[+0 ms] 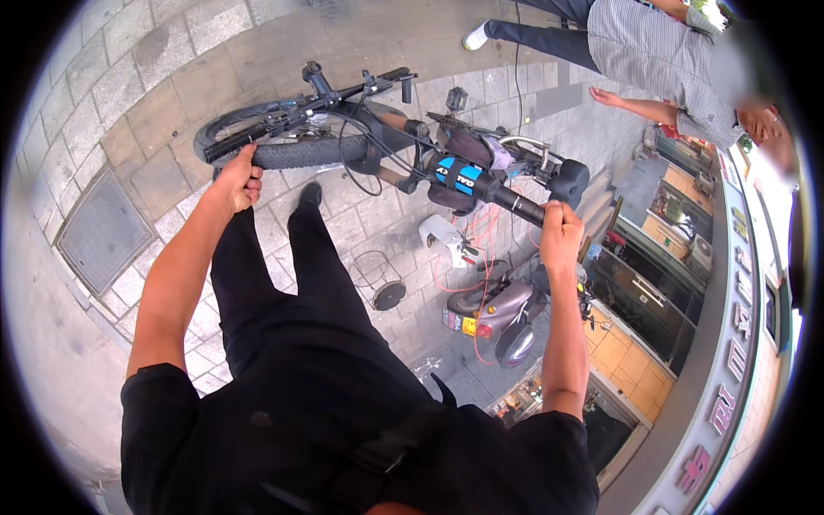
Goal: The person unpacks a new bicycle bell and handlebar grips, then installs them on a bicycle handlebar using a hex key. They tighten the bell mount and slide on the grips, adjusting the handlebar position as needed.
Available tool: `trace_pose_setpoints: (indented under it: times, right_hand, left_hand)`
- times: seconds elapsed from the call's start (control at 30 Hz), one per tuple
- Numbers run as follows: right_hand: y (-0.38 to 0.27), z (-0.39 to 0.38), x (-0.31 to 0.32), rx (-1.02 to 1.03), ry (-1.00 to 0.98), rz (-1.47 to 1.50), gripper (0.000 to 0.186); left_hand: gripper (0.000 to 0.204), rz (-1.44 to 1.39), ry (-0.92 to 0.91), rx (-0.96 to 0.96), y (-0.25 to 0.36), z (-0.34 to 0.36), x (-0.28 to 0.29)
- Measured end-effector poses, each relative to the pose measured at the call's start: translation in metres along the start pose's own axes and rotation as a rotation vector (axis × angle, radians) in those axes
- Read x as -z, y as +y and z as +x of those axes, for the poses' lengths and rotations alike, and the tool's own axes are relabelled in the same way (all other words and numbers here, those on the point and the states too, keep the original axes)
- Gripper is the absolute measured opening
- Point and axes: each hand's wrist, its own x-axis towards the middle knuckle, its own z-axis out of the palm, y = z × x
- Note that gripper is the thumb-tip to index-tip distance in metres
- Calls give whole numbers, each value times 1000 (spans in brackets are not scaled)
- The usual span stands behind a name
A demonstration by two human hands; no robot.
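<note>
A black bicycle (408,137) with blue patches on its thick frame tube stretches across the upper middle. At its left end is a knobby-tyred wheel (309,154). My left hand (239,178) is closed at the near edge of that tyre, its fingertips against the bike; the exact part it grips is partly hidden. My right hand (562,232) is wrapped round the right end of the black tube, below a rounded black part (568,182). Cables loop over the bike's middle, and a bag (472,148) hangs by the frame.
Paving slabs (184,81) surround my feet, with a metal cover (105,230) at left. A parked scooter (498,305), an orange hose (439,275) and a round dark disc (389,295) lie beyond. Another person (648,56) stands at upper right, near shopfronts (635,296).
</note>
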Motion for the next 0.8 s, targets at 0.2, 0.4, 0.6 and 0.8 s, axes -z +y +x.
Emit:
trace_pose_setpoints:
  times: [0.2,0.4,0.6,0.8]
  right_hand:
    - [7,3,-4,-19,13,13,37]
    - [10,-1,-3,-16,17,5,37]
    - [17,-11,-5,-39,10,8,37]
    - [20,-8,-8,-23,22,10,37]
  left_hand:
    - [44,-12,-12,-16,-8,-2,3]
    - [44,-4,-26,-9,-2,1,5]
    - [43,-10,19,-8,-4,0,-4]
    - [43,-27,8,-13,-11,2,-6]
